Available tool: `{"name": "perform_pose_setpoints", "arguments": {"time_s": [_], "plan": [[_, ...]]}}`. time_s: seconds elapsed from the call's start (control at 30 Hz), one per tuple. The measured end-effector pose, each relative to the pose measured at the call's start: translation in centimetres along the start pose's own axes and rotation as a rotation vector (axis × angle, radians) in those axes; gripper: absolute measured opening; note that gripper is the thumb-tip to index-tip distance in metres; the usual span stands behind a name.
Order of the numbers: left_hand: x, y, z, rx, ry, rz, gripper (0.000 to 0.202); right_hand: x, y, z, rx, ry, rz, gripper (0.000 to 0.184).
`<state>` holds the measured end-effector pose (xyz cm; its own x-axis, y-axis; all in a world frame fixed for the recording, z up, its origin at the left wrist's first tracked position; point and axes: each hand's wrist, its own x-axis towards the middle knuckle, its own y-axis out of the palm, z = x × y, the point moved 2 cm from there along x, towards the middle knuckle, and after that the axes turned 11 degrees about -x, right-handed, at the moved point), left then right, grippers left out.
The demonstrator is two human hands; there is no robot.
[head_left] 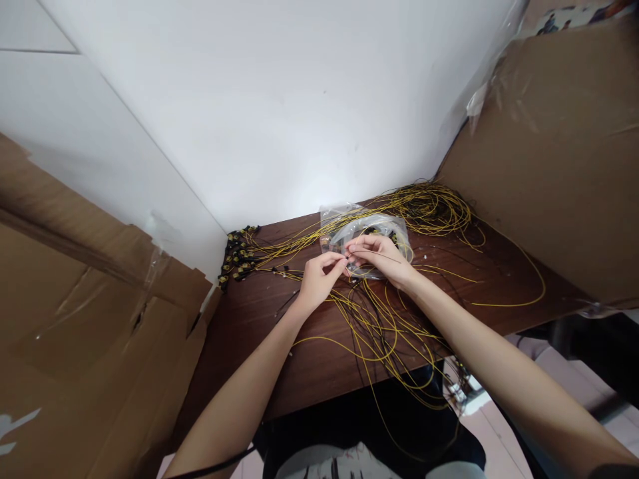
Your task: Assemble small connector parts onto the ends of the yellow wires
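My left hand (323, 276) is closed in a pinch, its fingertips meeting those of my right hand (377, 256) over the table. Between them is the end of a thin wire, dark where it shows; the exact piece at the fingertips is too small to make out. A dark wire also runs back over my right hand. Just behind both hands lies a clear plastic bag (335, 218) with small dark parts inside. Loose yellow and black wires (384, 326) spread from under my hands toward the table's front edge, some hanging over it.
Along the back of the brown table (249, 359) runs a bundle of yellow wires (434, 206), coiled at the right. Black-and-yellow connectors (239, 256) cluster at its left end. Cardboard panels (100, 319) stand left and right, with a white wall (289, 113) behind.
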<state>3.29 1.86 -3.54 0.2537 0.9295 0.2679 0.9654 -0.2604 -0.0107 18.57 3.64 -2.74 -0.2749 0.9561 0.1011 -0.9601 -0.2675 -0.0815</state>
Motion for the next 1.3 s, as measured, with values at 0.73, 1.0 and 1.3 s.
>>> {"name": "perform_pose_setpoints", "arguments": {"time_s": [0.73, 1.0, 1.3], "plan": [[0.02, -0.05, 0.04, -0.001, -0.003, 0.002, 0.018, -0.09, -0.19, 0.19, -0.036, 0.011, 0.055, 0.028], [0.04, -0.1, 0.14, 0.018, 0.009, 0.009, 0.02, -0.01, -0.09, -0.06, 0.05, 0.068, -0.009, 0.027], [0.0, -0.05, 0.04, 0.032, 0.005, 0.005, 0.019, -0.09, -0.09, 0.16, 0.033, 0.099, 0.036, 0.026]]}}
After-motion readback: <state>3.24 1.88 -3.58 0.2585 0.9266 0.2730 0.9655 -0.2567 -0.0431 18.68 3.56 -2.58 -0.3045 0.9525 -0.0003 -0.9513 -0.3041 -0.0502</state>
